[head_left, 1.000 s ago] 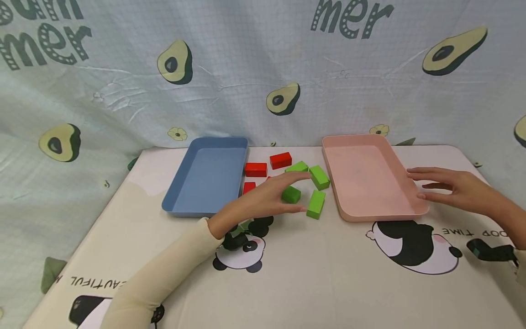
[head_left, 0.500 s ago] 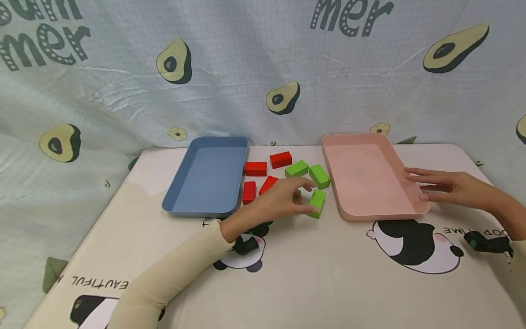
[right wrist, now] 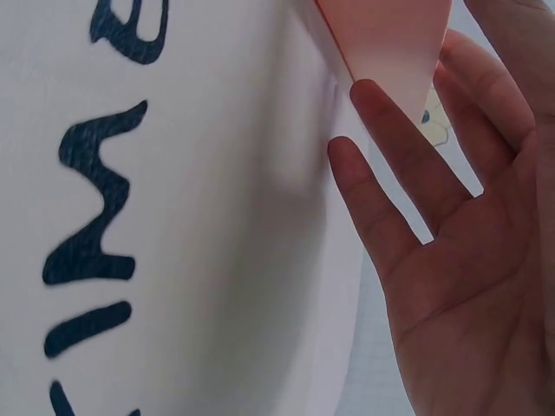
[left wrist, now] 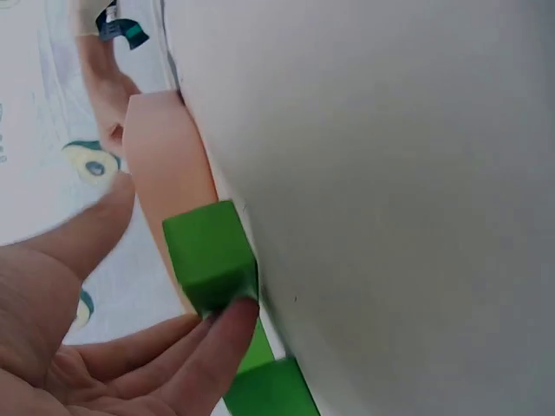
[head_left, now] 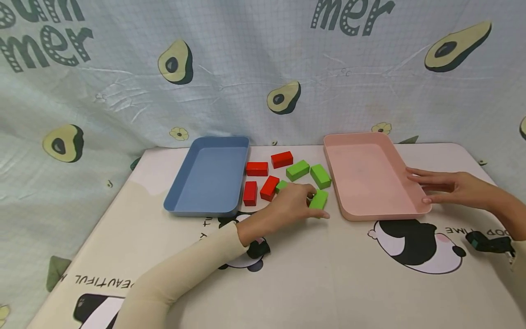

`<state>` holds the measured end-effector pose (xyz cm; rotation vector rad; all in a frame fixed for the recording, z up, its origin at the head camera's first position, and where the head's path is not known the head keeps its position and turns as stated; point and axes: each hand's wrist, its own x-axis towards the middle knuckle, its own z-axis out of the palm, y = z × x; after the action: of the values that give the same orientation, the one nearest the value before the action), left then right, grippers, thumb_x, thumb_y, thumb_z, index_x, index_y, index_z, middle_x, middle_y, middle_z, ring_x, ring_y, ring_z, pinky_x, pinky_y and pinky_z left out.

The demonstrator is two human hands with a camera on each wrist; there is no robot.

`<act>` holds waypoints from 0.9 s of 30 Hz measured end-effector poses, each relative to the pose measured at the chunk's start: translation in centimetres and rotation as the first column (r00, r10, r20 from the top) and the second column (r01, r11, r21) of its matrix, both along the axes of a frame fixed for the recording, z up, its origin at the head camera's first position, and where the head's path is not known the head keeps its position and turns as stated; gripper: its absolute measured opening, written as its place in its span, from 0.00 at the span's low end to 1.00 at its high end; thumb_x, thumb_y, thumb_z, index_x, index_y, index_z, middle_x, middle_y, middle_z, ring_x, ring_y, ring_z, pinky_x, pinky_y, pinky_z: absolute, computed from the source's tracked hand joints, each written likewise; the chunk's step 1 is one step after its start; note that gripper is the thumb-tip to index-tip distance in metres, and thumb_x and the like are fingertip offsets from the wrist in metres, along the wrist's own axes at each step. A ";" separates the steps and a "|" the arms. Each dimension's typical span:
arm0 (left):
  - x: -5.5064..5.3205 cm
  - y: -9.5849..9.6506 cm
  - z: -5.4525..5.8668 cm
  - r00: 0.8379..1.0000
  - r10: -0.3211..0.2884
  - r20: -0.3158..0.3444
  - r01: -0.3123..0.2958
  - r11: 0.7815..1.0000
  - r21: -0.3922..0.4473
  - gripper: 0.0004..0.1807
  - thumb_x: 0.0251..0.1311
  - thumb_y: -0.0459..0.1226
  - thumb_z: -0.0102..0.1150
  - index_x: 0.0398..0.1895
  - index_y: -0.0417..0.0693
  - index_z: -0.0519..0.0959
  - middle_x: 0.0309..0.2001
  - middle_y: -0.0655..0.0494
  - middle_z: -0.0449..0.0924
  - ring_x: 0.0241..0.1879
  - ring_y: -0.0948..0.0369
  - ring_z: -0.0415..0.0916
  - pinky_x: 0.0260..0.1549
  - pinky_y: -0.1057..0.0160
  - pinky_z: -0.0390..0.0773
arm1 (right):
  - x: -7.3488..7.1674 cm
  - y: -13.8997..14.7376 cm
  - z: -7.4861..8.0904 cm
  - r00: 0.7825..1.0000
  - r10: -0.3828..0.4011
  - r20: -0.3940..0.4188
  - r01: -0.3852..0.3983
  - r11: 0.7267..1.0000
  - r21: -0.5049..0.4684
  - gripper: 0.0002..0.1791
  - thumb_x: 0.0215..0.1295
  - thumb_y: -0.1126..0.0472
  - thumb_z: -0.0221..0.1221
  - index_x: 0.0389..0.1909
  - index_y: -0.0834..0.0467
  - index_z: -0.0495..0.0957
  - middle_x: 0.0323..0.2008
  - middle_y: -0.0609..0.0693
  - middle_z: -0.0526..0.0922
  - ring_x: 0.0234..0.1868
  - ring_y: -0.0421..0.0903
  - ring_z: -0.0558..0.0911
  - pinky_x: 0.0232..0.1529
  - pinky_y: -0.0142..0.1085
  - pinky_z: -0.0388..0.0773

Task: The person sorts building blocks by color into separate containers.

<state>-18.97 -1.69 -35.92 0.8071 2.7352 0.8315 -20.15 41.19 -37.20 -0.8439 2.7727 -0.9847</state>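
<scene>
My left hand [head_left: 291,201] reaches round a bright green block [head_left: 319,199] just left of the pink tray [head_left: 345,214]. In the left wrist view, fingertips touch one side of that green block [left wrist: 208,251], and the thumb stands apart from it. More green blocks [head_left: 297,170] lie behind the hand, one partly hidden by it. Several red blocks [head_left: 250,193] lie between the hand and the blue tray [head_left: 197,213]. My right hand [head_left: 460,189] rests its extended fingertips at the pink tray's right side; the right wrist view shows the fingers [right wrist: 373,208] spread beside the tray corner.
The blue tray stands at the left with nothing in it, the pink one at the right likewise. A pale cloth [head_left: 296,283] with panda prints covers the table. Behind it hangs an avocado-print curtain [head_left: 230,68].
My left hand has moved right and down from above the blocks to the nearest green one, uncovering the red blocks. The right hand stays at the pink tray's side.
</scene>
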 end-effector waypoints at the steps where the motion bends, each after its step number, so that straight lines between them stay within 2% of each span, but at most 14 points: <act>1: 0.0 0.2 0.0 1.000 0.001 -0.009 -0.001 1.000 -0.007 0.23 0.52 0.52 0.78 0.42 0.46 0.83 0.32 0.61 0.83 0.31 0.67 0.76 0.28 0.74 0.75 | 0.0 0.0 0.0 1.000 -0.008 0.001 0.008 1.000 0.004 0.33 0.59 0.70 0.70 0.67 0.58 0.76 0.72 0.29 0.66 0.65 0.16 0.65 0.50 0.12 0.67; 5: 0.1 0.7 0.0 1.000 0.009 -0.015 -0.009 1.000 -0.004 0.23 0.56 0.46 0.77 0.48 0.42 0.82 0.38 0.57 0.84 0.34 0.66 0.76 0.31 0.75 0.75 | 0.1 0.1 -0.1 0.999 -0.038 0.012 0.037 0.999 0.010 0.34 0.58 0.68 0.71 0.68 0.55 0.77 0.72 0.27 0.66 0.66 0.14 0.60 0.49 0.12 0.65; 8: 0.2 0.6 -0.1 1.000 0.003 0.019 -0.003 1.000 0.030 0.24 0.58 0.41 0.75 0.55 0.40 0.81 0.45 0.54 0.85 0.39 0.65 0.78 0.36 0.76 0.77 | 0.1 0.1 -0.1 0.999 -0.038 0.017 0.038 0.999 0.000 0.34 0.58 0.68 0.71 0.67 0.56 0.77 0.71 0.27 0.66 0.66 0.15 0.61 0.49 0.13 0.66; 13: 0.0 -0.1 -0.5 0.992 -0.094 0.086 0.085 0.991 0.107 0.22 0.62 0.32 0.69 0.60 0.42 0.81 0.52 0.54 0.85 0.48 0.64 0.78 0.45 0.75 0.77 | 0.0 0.0 -0.1 1.000 -0.025 0.012 0.025 1.000 -0.008 0.34 0.57 0.69 0.71 0.67 0.57 0.77 0.71 0.27 0.66 0.67 0.16 0.61 0.50 0.14 0.66; 17: -0.2 -0.9 -0.6 0.970 -0.173 0.173 0.144 0.975 0.170 0.21 0.61 0.24 0.64 0.58 0.47 0.84 0.54 0.55 0.84 0.48 0.61 0.74 0.41 0.72 0.76 | 0.0 0.0 0.0 0.999 -0.038 0.026 0.038 0.999 -0.003 0.34 0.58 0.68 0.71 0.68 0.55 0.76 0.71 0.26 0.66 0.67 0.15 0.60 0.50 0.13 0.65; 20: -0.2 -1.2 -0.7 0.955 -0.203 0.218 0.165 0.970 0.178 0.23 0.61 0.24 0.64 0.59 0.49 0.83 0.57 0.55 0.82 0.48 0.61 0.72 0.40 0.72 0.76 | 0.1 0.0 0.0 0.998 -0.043 0.041 0.043 0.999 -0.009 0.35 0.58 0.68 0.71 0.68 0.56 0.76 0.71 0.26 0.66 0.66 0.14 0.60 0.50 0.13 0.65; 24: -0.3 -1.3 -0.8 0.950 -0.202 0.240 0.166 0.973 0.163 0.24 0.61 0.27 0.66 0.62 0.47 0.80 0.59 0.53 0.80 0.52 0.61 0.73 0.46 0.73 0.76 | 0.1 0.0 -0.1 0.998 -0.041 0.055 0.042 0.999 -0.016 0.35 0.59 0.69 0.70 0.69 0.56 0.75 0.72 0.26 0.65 0.66 0.14 0.60 0.50 0.13 0.65; 27: -0.3 -1.3 -0.9 0.944 -0.203 0.259 0.163 0.972 0.171 0.22 0.61 0.27 0.68 0.59 0.46 0.82 0.60 0.54 0.81 0.57 0.61 0.74 0.50 0.74 0.76 | 0.1 -0.1 -0.1 0.997 -0.044 0.060 0.045 0.999 -0.013 0.35 0.59 0.68 0.70 0.69 0.56 0.75 0.71 0.24 0.65 0.66 0.14 0.59 0.50 0.12 0.65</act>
<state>-19.27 -3.01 -36.78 0.8842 2.3388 1.0291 -20.02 41.13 -37.28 -0.7446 2.7483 -1.0207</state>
